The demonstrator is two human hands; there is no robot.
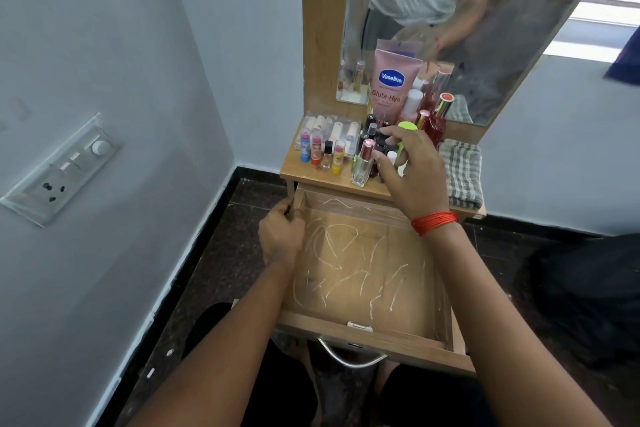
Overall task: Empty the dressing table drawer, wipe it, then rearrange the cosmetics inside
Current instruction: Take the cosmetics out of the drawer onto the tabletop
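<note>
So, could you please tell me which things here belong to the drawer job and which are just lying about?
For the job: drawer, checked cloth, Vaseline tube, lip balms, perfume bottles.
Just about: wall switchboard, mirror.

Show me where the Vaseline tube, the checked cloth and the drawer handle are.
Vaseline tube (393, 87): head view, on the blue logo.
Checked cloth (462, 172): head view, on the middle of its folded top.
Drawer handle (349, 359): head view, on the metal loop's lower curve.

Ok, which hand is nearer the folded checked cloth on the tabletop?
Right. The right hand is over the bottles just left of the checked cloth; the left hand grips the drawer at its left wall, lower and farther away.
</note>
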